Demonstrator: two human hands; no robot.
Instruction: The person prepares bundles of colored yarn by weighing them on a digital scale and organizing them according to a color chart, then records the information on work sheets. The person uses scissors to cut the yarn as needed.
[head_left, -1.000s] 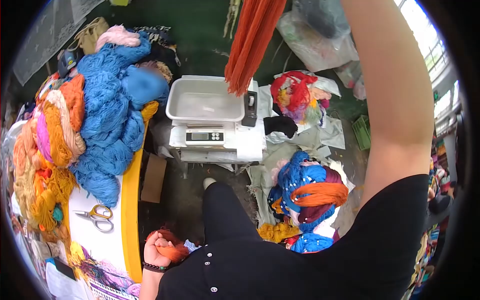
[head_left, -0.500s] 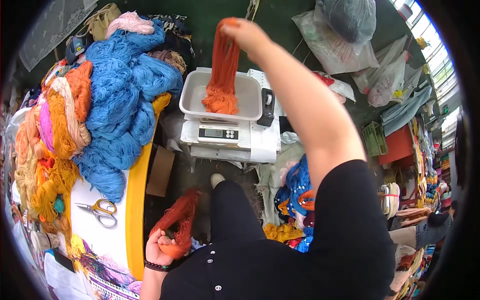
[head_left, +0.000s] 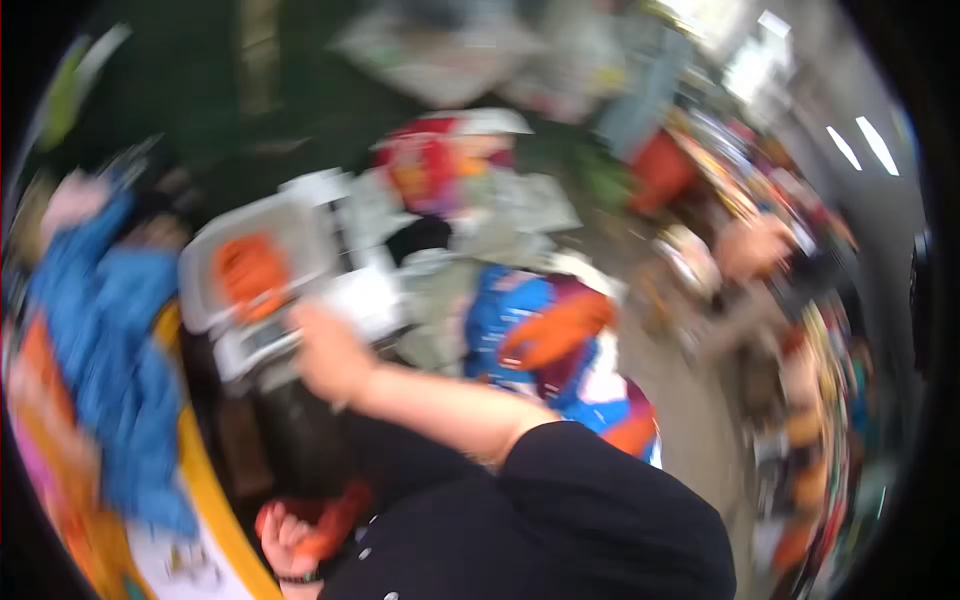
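Showing beside the scale (head_left: 238, 354), the right hand (head_left: 335, 352), too blurred to tell gripping from released, could be jarring the tray (head_left: 197, 268), where orange yarn (head_left: 250, 276) is lying, by dipping too low, while the left hand (head_left: 286, 536) is clutching red yarn (head_left: 336, 520).

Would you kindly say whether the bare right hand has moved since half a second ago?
Yes: against the white plastic tray, the bare right hand has come from the far edge to the near side.
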